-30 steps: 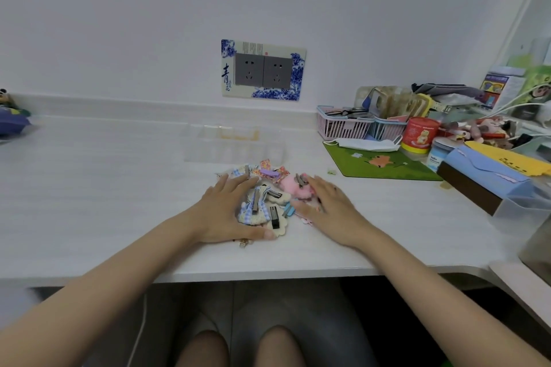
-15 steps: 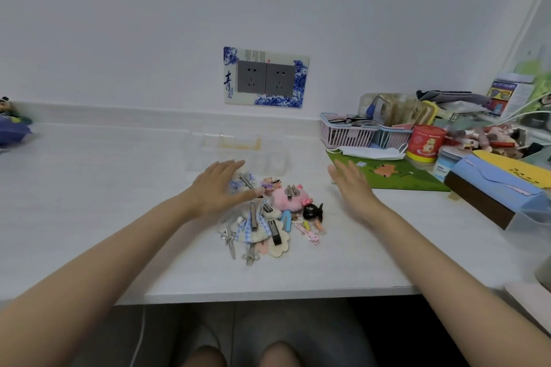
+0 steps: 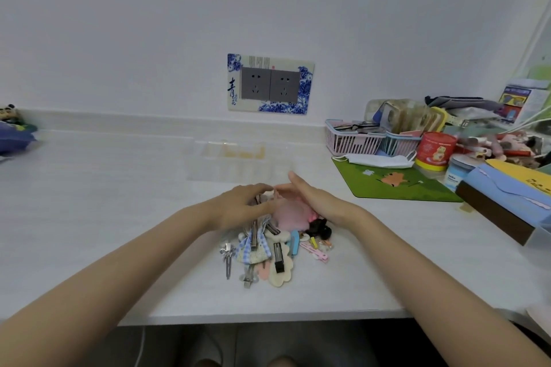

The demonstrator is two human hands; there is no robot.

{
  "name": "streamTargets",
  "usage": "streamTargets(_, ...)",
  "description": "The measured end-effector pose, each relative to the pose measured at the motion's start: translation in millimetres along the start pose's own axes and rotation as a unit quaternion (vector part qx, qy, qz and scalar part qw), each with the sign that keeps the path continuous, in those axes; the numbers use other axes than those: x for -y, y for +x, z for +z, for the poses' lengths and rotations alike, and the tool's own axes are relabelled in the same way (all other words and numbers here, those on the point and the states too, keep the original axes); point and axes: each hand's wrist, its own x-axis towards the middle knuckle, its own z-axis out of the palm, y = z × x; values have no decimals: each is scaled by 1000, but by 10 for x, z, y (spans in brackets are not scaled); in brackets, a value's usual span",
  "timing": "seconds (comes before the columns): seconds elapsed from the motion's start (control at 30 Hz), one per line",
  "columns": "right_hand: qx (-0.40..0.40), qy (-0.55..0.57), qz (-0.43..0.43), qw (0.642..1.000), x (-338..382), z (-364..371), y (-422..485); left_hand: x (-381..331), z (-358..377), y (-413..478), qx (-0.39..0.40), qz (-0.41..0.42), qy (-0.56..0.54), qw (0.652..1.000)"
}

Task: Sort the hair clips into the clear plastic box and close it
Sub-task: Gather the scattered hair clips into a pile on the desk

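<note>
Head view. Both hands are closing in on the pile again, having been spread apart half a second ago, with the right one out toward the green mat [image 3: 387,185]. At the centre of the frame, the left hand [image 3: 238,207] is curling its fingers over the far part of the heap of hair clips [image 3: 268,250] and gripping the clips there; whether any single clip is being pinched cannot be told. The right hand [image 3: 320,204] is standing on its edge with straight fingers, pressing against the fluffy pink clip [image 3: 290,213], so that the two sets of fingertips are nearly meeting above the pile. The nearer clips are lying loose on the white table [image 3: 104,202], outside both hands.

The clear plastic box [image 3: 235,168] is sitting just beyond the pile, above centre in the frame and below the wall socket plate [image 3: 269,83]. It is faint against the table, and its lid cannot be made out.

Judged step: the clips are still being gathered, and none is visibly lying in the box. The next move is likely calling for lifting a handful or one clip, carrying it forward over the box's near wall, and releasing it inside.
</note>
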Motion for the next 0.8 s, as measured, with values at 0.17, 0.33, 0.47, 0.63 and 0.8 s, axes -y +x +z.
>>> streamTargets(0.17,-58,10,-72,996,-123,11,-422,97,-63,-502,18,7,2,1000)
streamTargets(0.33,-97,-64,-119,986,-255,307,-579,149,133,-684,38,18,125,991)
streamTargets(0.47,-80,-161,-165,970,-181,513,-505,175,188,-636,3,8,127,992)
streamTargets(0.63,-86,-167,-174,967,-162,595,-360,274,104,-648,-1,16,117,993)
streamTargets(0.8,-82,-172,-189,963,-124,631,-232,429,53,-625,-19,10,115,993)
